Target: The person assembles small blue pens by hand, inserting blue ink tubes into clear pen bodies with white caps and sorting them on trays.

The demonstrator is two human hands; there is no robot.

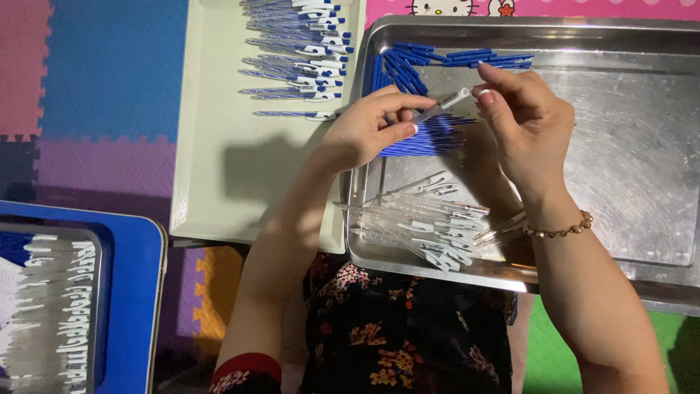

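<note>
- We see the left hand [368,128] and the right hand [526,120] meeting over the far left part of a steel tray [642,182], with one clear pen barrel [441,104] bridged between them.
- The left grip is clenched on the barrel's lower end, thumb and forefinger pinching it; the barrel slants up and to the right from that pinch.
- The right grip closes on the barrel's upper end with its fingertips, the other fingers curled above; we cannot tell how firmly it pinches.
- So the barrel lies between the two grips, lifted clear of the tray and not touching the things beneath.
- Directly under the hands we find a pile of blue refills [426,138], and more blue caps [452,58] lie along the tray's far edge.
- Near the tray's near-left corner lies a heap of clear pens with white clips [430,222], well below the grips.
- Left of the steel tray sits a cream tray [219,190]; finished blue and white pens [302,51] are stacked at its far edge.
- At the lower left, a blue tray [135,292] carries another tray of pens in rows.
- A beaded bracelet [558,230] circles the right wrist.
- Everything rests on a floor of coloured foam mats [109,73].
</note>
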